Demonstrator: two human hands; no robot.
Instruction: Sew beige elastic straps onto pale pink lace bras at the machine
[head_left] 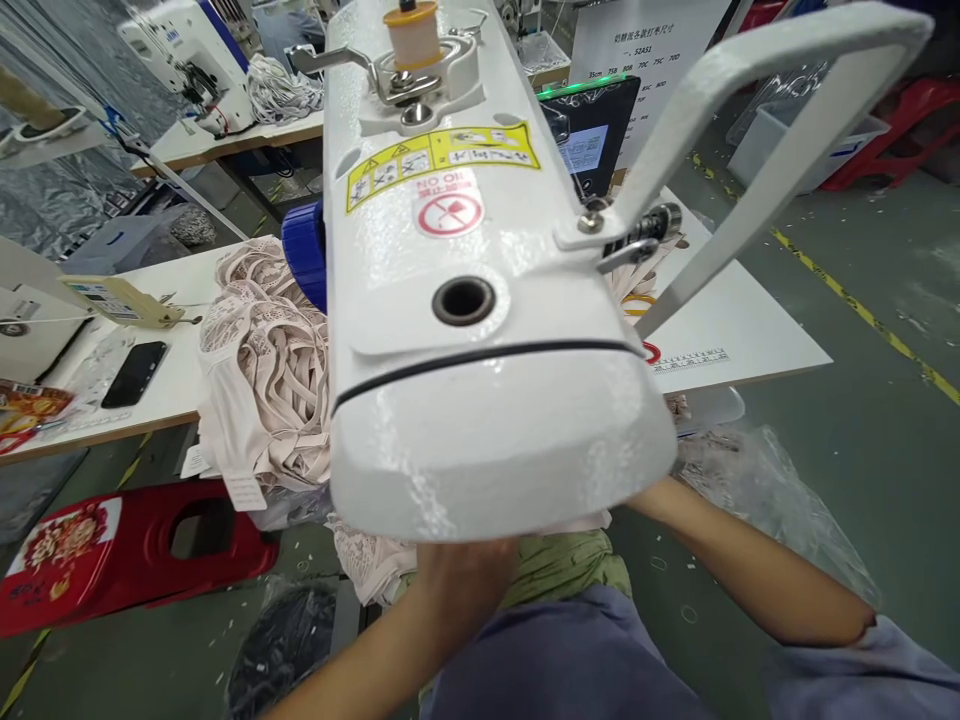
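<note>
A white industrial sewing machine head fills the middle of the view and covers most of both hands. Below its front end the back of my left hand shows, with the fingers hidden underneath. My right hand reaches in behind the lower right corner; only the wrist area shows. Whether either hand grips anything cannot be seen. Pale pink lace fabric hangs beside my left hand. A larger heap of pale pink garments with straps lies left of the machine.
A black phone lies on the white table at left. A red stool and a black-lined bin stand on the floor below. A white thread-guard bar juts out right, above a ruler. Clear plastic bags lie lower right.
</note>
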